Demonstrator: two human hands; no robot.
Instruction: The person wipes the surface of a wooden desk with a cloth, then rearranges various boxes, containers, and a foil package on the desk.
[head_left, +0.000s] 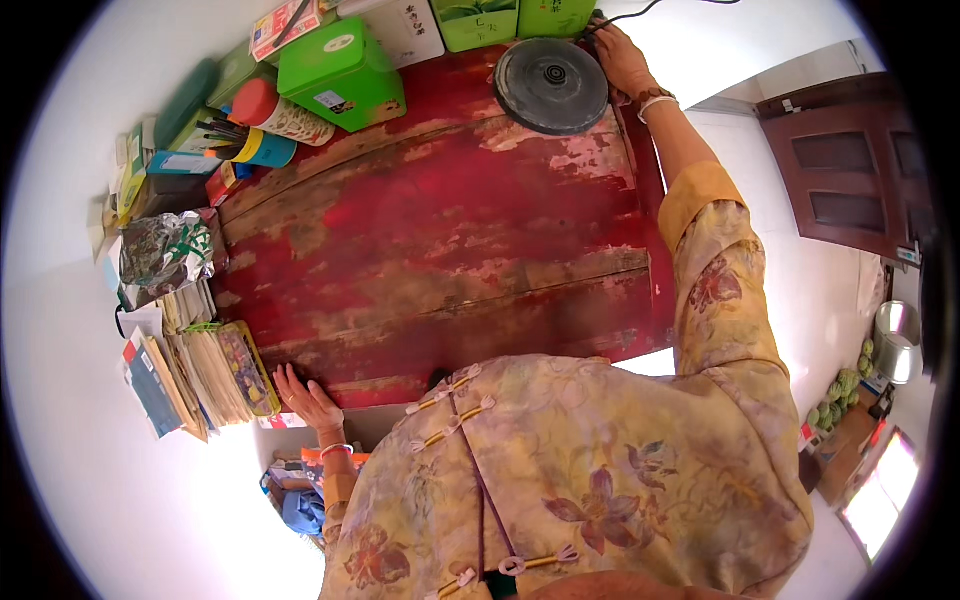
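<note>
A round black electric kettle base (540, 105) lies flat at the far right corner of a worn red wooden table (465, 225). My right hand (624, 61) is at the base's right edge. Its fingertips reach a black power cord (639, 13) at the far side, and I cannot tell whether they grip it. At the near left, my left hand (309, 401) rests on the table's edge with fingers apart and nothing held. Beside it stand a patterned tin box (247, 367) and a stack of worn books (214, 375).
Green tea tins (337, 75) line the back edge. A blue-and-yellow pen cup (266, 148), a red-lidded canister (292, 120) and a crumpled foil bag (165, 251) crowd the left. A brown door (840, 165), metal bucket (896, 341) and watermelons (840, 390) appear at right.
</note>
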